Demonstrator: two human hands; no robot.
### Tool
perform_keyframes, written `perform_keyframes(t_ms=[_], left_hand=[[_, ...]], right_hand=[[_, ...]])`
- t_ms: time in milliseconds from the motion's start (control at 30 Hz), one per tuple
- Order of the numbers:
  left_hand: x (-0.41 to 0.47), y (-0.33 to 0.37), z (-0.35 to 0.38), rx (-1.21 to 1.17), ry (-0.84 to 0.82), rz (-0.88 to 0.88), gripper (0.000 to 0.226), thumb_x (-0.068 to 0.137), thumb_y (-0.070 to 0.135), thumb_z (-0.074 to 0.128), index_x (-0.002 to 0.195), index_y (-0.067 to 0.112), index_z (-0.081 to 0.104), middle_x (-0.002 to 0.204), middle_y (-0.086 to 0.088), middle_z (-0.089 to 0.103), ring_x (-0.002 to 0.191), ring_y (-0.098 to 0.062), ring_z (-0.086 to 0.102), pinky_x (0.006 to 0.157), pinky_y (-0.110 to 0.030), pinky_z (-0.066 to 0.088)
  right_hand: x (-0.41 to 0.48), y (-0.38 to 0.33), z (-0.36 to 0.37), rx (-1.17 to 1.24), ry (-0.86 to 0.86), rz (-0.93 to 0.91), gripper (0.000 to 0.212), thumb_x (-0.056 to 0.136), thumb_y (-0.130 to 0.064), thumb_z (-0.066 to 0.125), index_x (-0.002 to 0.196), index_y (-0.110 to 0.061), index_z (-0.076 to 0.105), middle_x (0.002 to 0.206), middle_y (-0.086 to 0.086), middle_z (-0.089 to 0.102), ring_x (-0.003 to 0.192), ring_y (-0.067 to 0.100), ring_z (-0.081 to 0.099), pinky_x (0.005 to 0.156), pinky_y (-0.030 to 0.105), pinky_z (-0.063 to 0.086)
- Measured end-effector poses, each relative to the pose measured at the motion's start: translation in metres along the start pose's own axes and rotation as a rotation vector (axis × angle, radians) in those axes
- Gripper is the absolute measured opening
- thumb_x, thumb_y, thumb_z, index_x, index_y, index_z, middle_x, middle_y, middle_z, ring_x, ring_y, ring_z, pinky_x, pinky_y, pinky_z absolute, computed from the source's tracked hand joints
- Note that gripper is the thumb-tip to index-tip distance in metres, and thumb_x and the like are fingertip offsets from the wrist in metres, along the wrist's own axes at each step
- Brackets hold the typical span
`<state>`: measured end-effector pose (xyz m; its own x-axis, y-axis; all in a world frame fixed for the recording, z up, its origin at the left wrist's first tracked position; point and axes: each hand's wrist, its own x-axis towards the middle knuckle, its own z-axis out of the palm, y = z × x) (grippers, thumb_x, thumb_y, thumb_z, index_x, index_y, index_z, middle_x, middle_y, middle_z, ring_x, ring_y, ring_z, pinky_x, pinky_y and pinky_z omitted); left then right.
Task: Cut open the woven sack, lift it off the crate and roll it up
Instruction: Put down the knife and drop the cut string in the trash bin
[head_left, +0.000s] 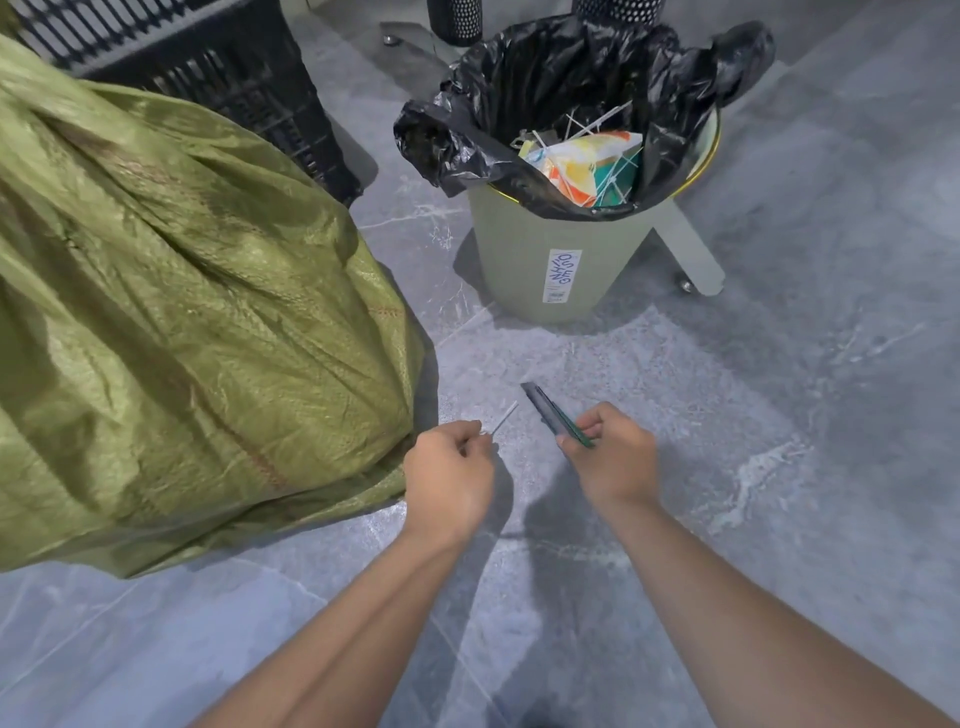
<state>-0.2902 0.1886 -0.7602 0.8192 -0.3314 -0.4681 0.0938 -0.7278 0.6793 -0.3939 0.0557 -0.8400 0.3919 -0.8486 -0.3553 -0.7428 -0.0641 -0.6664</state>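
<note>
A big green woven sack (171, 322) fills the left side, draped over something bulky that it hides. A black slatted crate (249, 88) stands behind it at the top left. My left hand (449, 478) is just off the sack's lower right corner, pinching a thin white strip (505, 417) that points up and right. My right hand (613, 457) holds a utility knife (553, 413) with a green handle, its tip angled up and left over the floor. Both hands are off the sack.
A pale green bin (550, 254) with a black liner (571, 78) holds wrappers and cut white strips, straight ahead of my hands. A pale furniture leg (693, 252) stands beside it. Grey marbled floor (779, 415) spreads to the right and below.
</note>
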Motion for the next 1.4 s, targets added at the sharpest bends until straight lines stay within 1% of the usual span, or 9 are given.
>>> perform_keyframes(t_ms=[67, 167, 333, 500, 633, 833, 967, 1133, 1400], left_hand=[[-0.001, 0.001, 0.000, -0.037, -0.009, -0.011, 0.010, 0.094, 0.020, 0.067, 0.088, 0.026, 0.072, 0.084, 0.006, 0.068, 0.080, -0.017, 0.062, 0.089, -0.043, 0.056], [0.000, 0.001, 0.001, -0.193, -0.025, -0.046, 0.042, 0.082, 0.035, 0.064, 0.115, 0.013, 0.079, 0.101, 0.001, 0.081, 0.101, -0.020, 0.076, 0.098, -0.043, 0.058], [-0.001, 0.021, -0.015, -0.426, -0.038, -0.006, 0.025, 0.100, 0.005, 0.056, 0.116, 0.004, 0.074, 0.097, -0.004, 0.081, 0.092, -0.014, 0.078, 0.094, -0.038, 0.062], [-0.010, 0.060, -0.047, -0.671, -0.089, 0.062, 0.027, 0.101, -0.010, 0.047, 0.112, -0.006, 0.071, 0.097, -0.020, 0.078, 0.090, -0.028, 0.079, 0.079, -0.027, 0.064], [-0.012, 0.085, -0.069, -0.765, -0.103, 0.138, 0.028, 0.098, -0.013, 0.047, 0.110, -0.009, 0.072, 0.092, -0.024, 0.079, 0.085, -0.031, 0.079, 0.075, -0.030, 0.064], [-0.023, 0.116, -0.103, -0.820, -0.155, 0.264, 0.031, 0.097, -0.014, 0.046, 0.106, -0.003, 0.074, 0.089, -0.025, 0.078, 0.083, -0.035, 0.078, 0.074, -0.035, 0.064], [-0.025, 0.134, -0.120, -0.879, -0.142, 0.316, 0.030, 0.099, -0.008, 0.054, 0.119, 0.006, 0.071, 0.087, -0.026, 0.077, 0.078, -0.037, 0.077, 0.073, -0.038, 0.065], [-0.020, 0.146, -0.139, -0.797, -0.095, 0.249, 0.020, 0.103, 0.005, 0.054, 0.113, 0.005, 0.071, 0.090, -0.031, 0.075, 0.074, -0.034, 0.074, 0.068, -0.036, 0.064], [-0.012, 0.136, -0.177, -0.661, -0.098, 0.166, 0.019, 0.101, 0.007, 0.052, 0.107, -0.002, 0.067, 0.081, -0.019, 0.075, 0.072, -0.029, 0.072, 0.069, -0.038, 0.064]], right_hand=[[0.000, 0.001, 0.002, -0.084, 0.029, -0.046, 0.015, 0.087, -0.024, 0.081, 0.092, -0.018, 0.068, 0.094, -0.005, 0.057, 0.082, 0.017, 0.058, 0.074, 0.034, 0.051], [-0.002, -0.003, 0.001, -0.182, 0.120, -0.138, 0.016, 0.095, -0.032, 0.071, 0.090, -0.016, 0.069, 0.096, 0.000, 0.053, 0.086, 0.025, 0.057, 0.076, 0.036, 0.049], [-0.007, -0.038, -0.017, 0.150, 0.072, -0.161, 0.017, 0.103, -0.028, 0.059, 0.097, -0.018, 0.072, 0.088, -0.003, 0.067, 0.080, 0.015, 0.064, 0.070, 0.019, 0.042], [-0.017, -0.095, -0.040, 0.550, -0.172, -0.181, 0.014, 0.103, -0.031, 0.061, 0.107, -0.026, 0.074, 0.099, -0.003, 0.078, 0.084, 0.010, 0.074, 0.079, 0.032, 0.060], [-0.019, -0.140, -0.065, 0.633, -0.099, -0.249, 0.011, 0.101, -0.021, 0.065, 0.102, -0.015, 0.074, 0.093, 0.000, 0.076, 0.080, 0.013, 0.073, 0.065, 0.024, 0.057], [-0.022, -0.188, -0.098, 0.620, 0.032, -0.364, 0.017, 0.100, -0.017, 0.066, 0.090, -0.007, 0.075, 0.076, 0.001, 0.071, 0.068, 0.013, 0.069, 0.059, 0.027, 0.058], [-0.023, -0.214, -0.122, 0.596, 0.105, -0.420, 0.021, 0.100, -0.017, 0.067, 0.082, -0.009, 0.073, 0.074, 0.004, 0.071, 0.063, 0.013, 0.066, 0.057, 0.027, 0.058], [-0.007, -0.235, -0.141, 0.670, 0.234, -0.222, 0.016, 0.100, -0.011, 0.064, 0.089, -0.008, 0.075, 0.074, 0.006, 0.072, 0.053, 0.009, 0.065, 0.055, 0.022, 0.056], [0.011, -0.245, -0.120, 0.836, 0.288, 0.172, 0.026, 0.095, -0.018, 0.073, 0.071, -0.009, 0.070, 0.064, 0.003, 0.071, 0.050, 0.013, 0.066, 0.062, 0.028, 0.061]])
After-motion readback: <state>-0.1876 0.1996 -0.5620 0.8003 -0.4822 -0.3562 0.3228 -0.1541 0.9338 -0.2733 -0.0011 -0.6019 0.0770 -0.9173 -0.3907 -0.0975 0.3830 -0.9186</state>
